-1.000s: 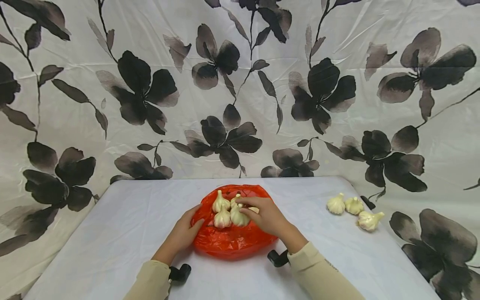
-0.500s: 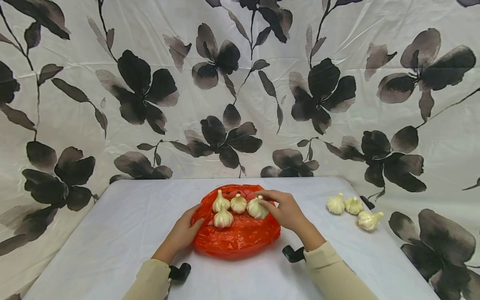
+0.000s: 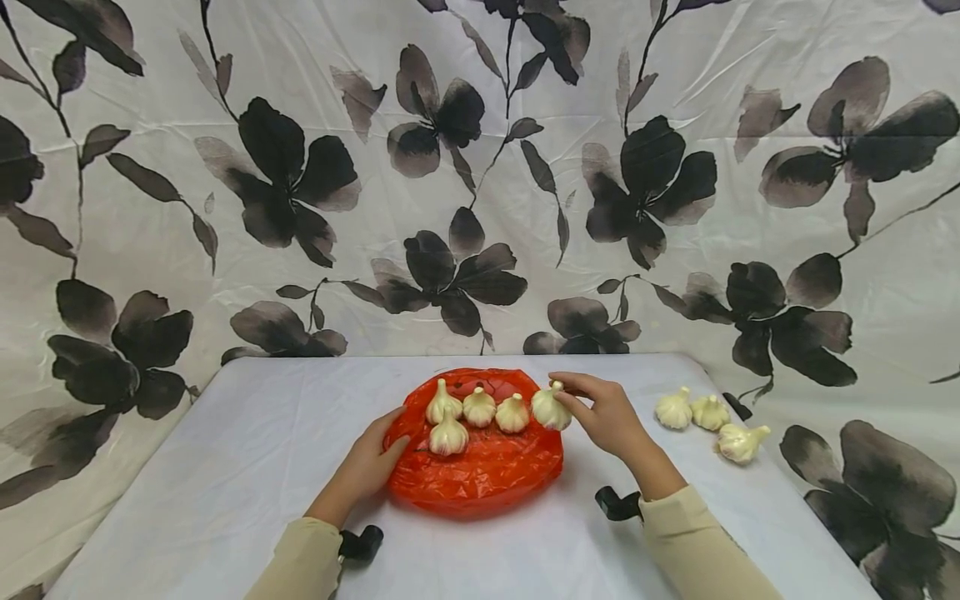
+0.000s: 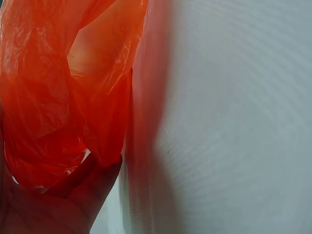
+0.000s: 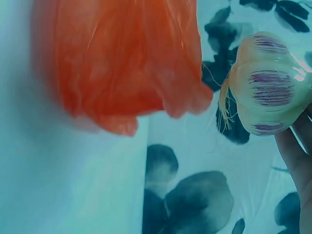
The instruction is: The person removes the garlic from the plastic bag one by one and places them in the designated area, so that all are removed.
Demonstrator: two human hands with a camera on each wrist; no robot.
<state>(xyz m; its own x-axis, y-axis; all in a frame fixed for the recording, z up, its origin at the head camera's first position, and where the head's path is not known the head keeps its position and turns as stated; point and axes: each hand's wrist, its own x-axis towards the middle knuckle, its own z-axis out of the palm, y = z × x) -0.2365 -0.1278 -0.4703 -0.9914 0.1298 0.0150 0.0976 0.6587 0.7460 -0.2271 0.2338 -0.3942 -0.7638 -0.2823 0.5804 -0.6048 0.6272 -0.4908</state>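
Most of the frame is filled by a pale backdrop (image 3: pixel 525 183) that's printed with big, dark flowers. The lower half is mostly taken up by a white-covered table (image 3: pixel 225 483). Just below the centre, a shiny, crinkly red plastic bag (image 3: pixel 476 483) is laid out on it. Two beige sleeves (image 3: pixel 697 533) are cut off by the bottom edge. The bag's left edge is held by the left hand (image 3: pixel 367 458), thumb toward the front; the fingertips are mostly hidden there. Right of centre, a garlic bulb (image 3: pixel 551 407) is pinched near its stem by the thumb and fingers of the right hand (image 3: pixel 609 412), at the bag's right edge. A black gadget (image 3: pixel 362 545) is worn on each wrist. Four more bulbs (image 3: pixel 448 436) are grouped mid-frame within the bag's outline, though whether they're in it or on top can't really be told. Another three bulbs (image 3: pixel 709 412) are clustered on the table at the right of the frame. In the right wrist view, purple streaks and stringy roots (image 5: pixel 225 107) can be seen on the held one.
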